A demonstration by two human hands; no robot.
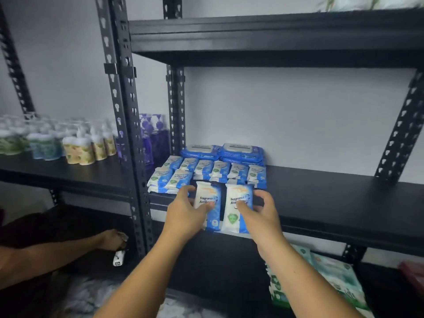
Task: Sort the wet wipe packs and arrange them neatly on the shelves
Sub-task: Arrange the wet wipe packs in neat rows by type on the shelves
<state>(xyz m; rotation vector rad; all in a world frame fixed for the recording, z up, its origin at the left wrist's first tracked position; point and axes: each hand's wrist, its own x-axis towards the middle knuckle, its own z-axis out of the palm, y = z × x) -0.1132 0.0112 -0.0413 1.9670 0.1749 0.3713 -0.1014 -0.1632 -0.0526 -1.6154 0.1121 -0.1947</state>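
Your left hand [185, 211] grips one blue-and-white wipe pack [210, 198], thumb across its face. Your right hand [263, 211] grips a second pack [237, 216] just beside it. Both packs sit at the front edge of the black shelf [321, 198]. Behind them lie rows of matching small packs [206, 172], with larger blue packs [241, 151] at the back.

Both forearms are bare down to the frame edge at six o'clock; the left hand [186, 211] and right hand [263, 210] are bare too.
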